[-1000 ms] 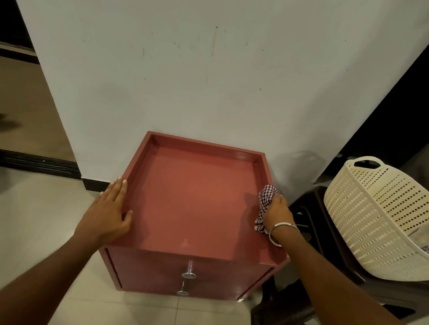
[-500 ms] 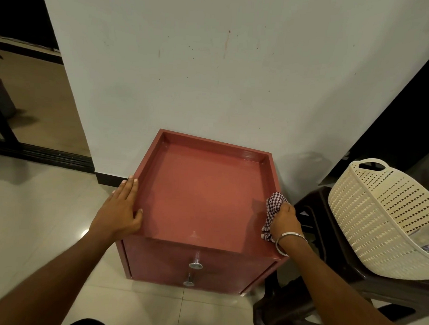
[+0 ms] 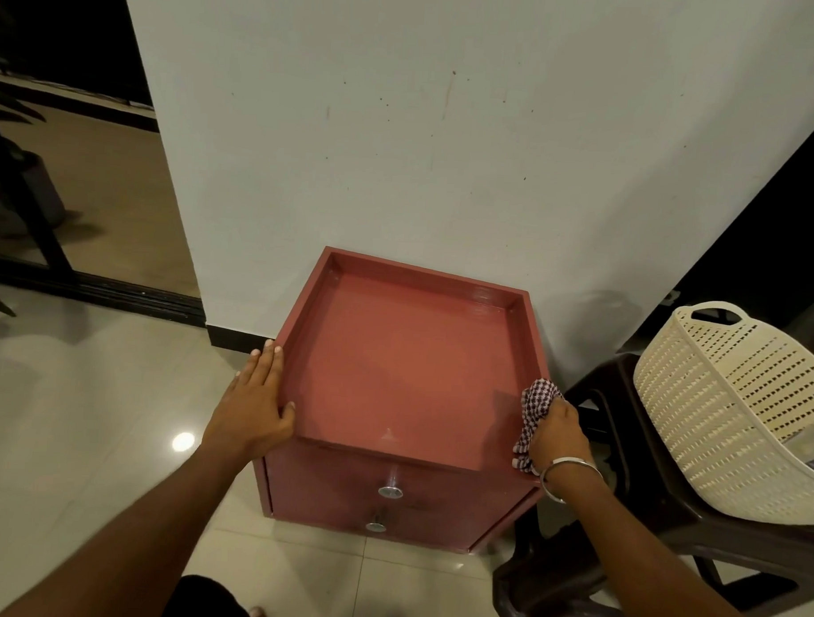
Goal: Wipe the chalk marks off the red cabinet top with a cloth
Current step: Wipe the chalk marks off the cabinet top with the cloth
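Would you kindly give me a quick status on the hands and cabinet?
Left hand flat on cabinet rim. Right hand grips cloth at right edge. Nothing blocking.

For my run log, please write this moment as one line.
left hand: flat on cabinet left rim | right hand: holds checked cloth at right rim | chalk marks: small one near front

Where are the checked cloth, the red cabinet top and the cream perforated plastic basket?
Checked cloth (image 3: 535, 407): head view, on the bunched upper part above the right hand.
Red cabinet top (image 3: 408, 354): head view, on the bare middle of the recessed surface.
Cream perforated plastic basket (image 3: 715, 402): head view, on its perforated side wall.
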The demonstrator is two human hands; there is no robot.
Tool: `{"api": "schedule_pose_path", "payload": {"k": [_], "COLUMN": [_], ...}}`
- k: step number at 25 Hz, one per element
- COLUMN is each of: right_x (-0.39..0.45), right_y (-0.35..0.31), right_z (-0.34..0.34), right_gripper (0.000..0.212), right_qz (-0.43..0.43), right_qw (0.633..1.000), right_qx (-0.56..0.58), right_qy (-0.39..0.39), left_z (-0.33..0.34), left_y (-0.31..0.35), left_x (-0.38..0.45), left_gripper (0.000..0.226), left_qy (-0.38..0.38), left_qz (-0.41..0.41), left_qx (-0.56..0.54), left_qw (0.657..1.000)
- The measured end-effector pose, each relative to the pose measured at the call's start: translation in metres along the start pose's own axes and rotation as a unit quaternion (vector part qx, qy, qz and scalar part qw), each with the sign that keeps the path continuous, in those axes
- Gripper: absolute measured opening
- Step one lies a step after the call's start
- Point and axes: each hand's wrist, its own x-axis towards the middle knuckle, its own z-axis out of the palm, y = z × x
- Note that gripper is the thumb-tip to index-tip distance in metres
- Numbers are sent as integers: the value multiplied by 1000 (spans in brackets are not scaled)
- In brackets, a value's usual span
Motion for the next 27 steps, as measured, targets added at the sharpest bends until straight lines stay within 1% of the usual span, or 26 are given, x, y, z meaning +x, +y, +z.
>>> {"api": "schedule_pose_path", "payload": {"k": [4,8,14,19,22,27], "right_x": [-11,-23,-39,-49,-59,-76], "right_y": [0,3,6,11,13,17], "right_z": [-2,-7,-9,-9,-7,-6], "right_gripper": [57,68,76,71,80,67], "right_qz": [10,20,16,3,5,-4], "right_qw": [1000,999,1000,1000,1000,1000], "right_qx": [12,22,3,-10,-11,-22], "right_qy": [-2,-22,-25,-24,-27,-2], "left_z": [0,2,2,1,1,0], "left_y": [0,0,1,6,9,15], "left_x": [-11,-20,-24,-31,-38,-50], "left_gripper": [87,88,89,90,91,93], "left_qy": [-4,8,6,1,-1,-14], "left_qz": [-12,-14,-22,-34,-43,-55], "left_qx": [-9,-11,-7,-9,-10,-19], "left_qw": [1000,1000,1000,999,999,998]}}
